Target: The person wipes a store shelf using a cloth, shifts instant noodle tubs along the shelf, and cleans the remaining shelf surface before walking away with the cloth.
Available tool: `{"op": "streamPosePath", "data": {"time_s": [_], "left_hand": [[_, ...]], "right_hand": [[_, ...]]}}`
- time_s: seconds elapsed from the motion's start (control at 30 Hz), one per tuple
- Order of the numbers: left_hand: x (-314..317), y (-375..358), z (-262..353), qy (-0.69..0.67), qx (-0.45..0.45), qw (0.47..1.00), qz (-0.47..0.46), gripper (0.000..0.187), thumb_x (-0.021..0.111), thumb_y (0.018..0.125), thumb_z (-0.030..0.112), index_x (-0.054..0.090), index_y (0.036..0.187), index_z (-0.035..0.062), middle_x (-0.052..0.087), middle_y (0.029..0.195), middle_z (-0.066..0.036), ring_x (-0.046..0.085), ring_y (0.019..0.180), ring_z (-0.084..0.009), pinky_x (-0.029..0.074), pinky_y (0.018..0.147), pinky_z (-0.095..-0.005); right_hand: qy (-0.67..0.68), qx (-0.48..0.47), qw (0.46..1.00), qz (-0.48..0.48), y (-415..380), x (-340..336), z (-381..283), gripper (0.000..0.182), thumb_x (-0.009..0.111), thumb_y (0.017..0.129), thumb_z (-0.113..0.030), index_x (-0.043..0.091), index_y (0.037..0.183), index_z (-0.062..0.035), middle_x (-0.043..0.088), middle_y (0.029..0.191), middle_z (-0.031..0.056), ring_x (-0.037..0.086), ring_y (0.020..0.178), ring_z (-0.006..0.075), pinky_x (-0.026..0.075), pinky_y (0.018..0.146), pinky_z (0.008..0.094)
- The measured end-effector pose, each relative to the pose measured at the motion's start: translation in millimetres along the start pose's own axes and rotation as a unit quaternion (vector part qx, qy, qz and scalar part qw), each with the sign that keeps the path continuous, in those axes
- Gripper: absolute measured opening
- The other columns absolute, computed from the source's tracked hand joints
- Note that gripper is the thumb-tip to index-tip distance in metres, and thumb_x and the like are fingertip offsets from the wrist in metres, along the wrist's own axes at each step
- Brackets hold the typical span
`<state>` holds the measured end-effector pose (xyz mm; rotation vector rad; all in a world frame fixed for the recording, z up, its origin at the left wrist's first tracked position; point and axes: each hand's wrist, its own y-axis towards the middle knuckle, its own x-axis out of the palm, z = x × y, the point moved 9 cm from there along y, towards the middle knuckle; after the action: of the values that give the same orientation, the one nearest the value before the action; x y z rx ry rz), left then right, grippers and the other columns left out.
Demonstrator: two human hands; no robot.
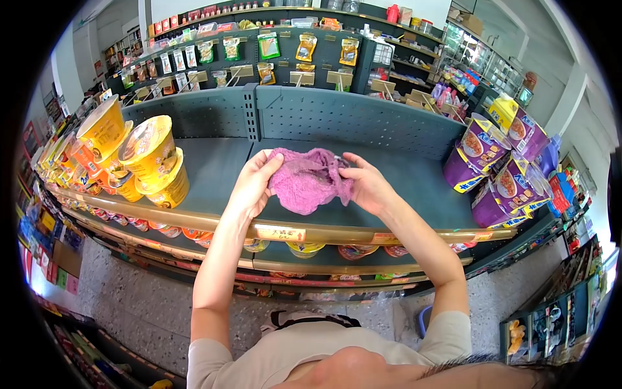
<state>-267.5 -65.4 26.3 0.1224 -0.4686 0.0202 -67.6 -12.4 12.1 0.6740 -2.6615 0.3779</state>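
Observation:
A crumpled purple-pink cloth (310, 180) is held up between my two hands, above the dark metal shelf (402, 194) and behind its gold front rail. My left hand (256, 183) pinches the cloth's left side, thumb on top. On the right side, my right hand (368, 185) grips the gathered edge of the cloth between thumb and fingers. Some folds hang loose between the hands, and parts of the fingers are hidden by them.
Yellow instant noodle tubs (152, 159) are stacked at the shelf's left, purple tubs (508, 188) at its right. A perforated back panel (363, 117) rises behind. Lower shelves hold more tubs (304, 249). A blue container (424, 321) is on the floor.

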Motion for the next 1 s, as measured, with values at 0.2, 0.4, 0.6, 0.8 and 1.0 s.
{"op": "streamPosePath", "data": {"time_s": [0.2,0.4,0.6,0.8,1.0], "left_hand": [[16.5,14.4,3.6,-0.014,-0.043,0.998,-0.034,0.031,0.06,0.099,0.011,0.051,0.126,-0.0031,0.066,0.109,-0.013,0.071,0.094,-0.0191,0.062,0.081,-0.0315],[35.7,17.6,18.7,-0.039,-0.059,0.996,-0.058,0.047,0.065,0.095,0.007,0.041,0.135,-0.0043,0.062,0.114,-0.015,0.069,0.1,-0.0204,0.061,0.086,-0.0314],[10.0,18.1,21.4,-0.037,-0.035,0.998,-0.038,0.047,0.068,0.093,0.005,0.044,0.133,-0.0034,0.063,0.113,-0.014,0.069,0.098,-0.0197,0.06,0.086,-0.0301],[-3.7,14.4,-16.4,0.029,-0.073,0.995,-0.058,0.032,0.066,0.096,0.011,0.053,0.124,-0.0003,0.065,0.112,-0.011,0.069,0.094,-0.0181,0.06,0.081,-0.0287],[-21.8,-22.2,10.9,0.312,0.123,0.941,0.036,0.025,0.064,0.098,0.011,0.057,0.119,0.0009,0.065,0.105,-0.006,0.065,0.093,-0.0131,0.052,0.084,-0.0256]], "right_hand": [[-0.254,0.029,0.965,-0.054,-0.8,6.8,8.1,0.077,0.07,0.091,-0.034,0.032,0.151,-0.0029,0.043,0.145,0.0168,0.046,0.133,0.0288,0.041,0.108,0.0442],[-0.628,-0.417,0.655,-0.053,-25.5,68.7,-33.0,0.09,0.08,0.083,-0.032,0.029,0.152,-0.0039,0.038,0.151,0.0208,0.039,0.14,0.029,0.042,0.108,0.0392],[-0.308,-0.217,0.915,-0.147,8.4,55.9,-17.5,0.027,0.07,0.09,-0.011,0.063,0.112,0.002,0.07,0.088,0.0069,0.066,0.081,0.012,0.053,0.074,0.0257],[-0.003,-0.072,0.976,-0.208,20.1,75.4,-9.5,0.032,0.06,0.091,-0.017,0.064,0.118,0.0007,0.068,0.114,0.0134,0.066,0.104,0.0216,0.052,0.095,0.0365],[0.039,-0.045,0.989,-0.137,64.3,62.4,-5.9,0.032,0.055,0.09,-0.018,0.059,0.118,-0.0024,0.068,0.113,0.0131,0.066,0.103,0.0249,0.053,0.096,0.0405]]}}
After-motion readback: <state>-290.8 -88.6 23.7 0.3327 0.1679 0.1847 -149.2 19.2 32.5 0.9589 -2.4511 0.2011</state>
